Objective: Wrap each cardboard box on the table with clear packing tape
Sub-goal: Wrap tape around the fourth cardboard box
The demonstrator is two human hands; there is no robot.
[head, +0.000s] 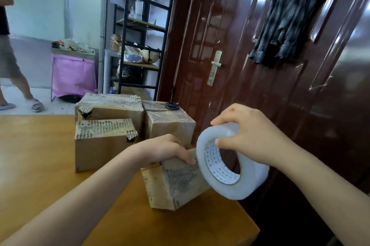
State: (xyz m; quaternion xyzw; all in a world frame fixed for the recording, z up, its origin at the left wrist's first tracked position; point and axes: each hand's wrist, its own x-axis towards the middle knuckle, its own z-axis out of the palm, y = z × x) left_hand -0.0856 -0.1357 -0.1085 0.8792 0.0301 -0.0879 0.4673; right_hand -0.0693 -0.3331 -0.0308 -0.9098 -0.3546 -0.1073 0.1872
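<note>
Head view: taping a tilted cardboard box [176, 183] near the tabletop's [40, 165] right edge.
Left hand [166, 149] gripping the box top; right hand [250, 135] clasping the tape roll [230, 163] against it. Beyond, three boxes [104, 141] grouped toward the far edge, scissors [171, 105] on one.

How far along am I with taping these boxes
Three boxes at the back, the large box, the front-left box and the right-hand box with scissors on top, show shiny tape. In hand: your left hand steadies the near box while your right hand holds the tape roll against it. That box is what's left.
</note>
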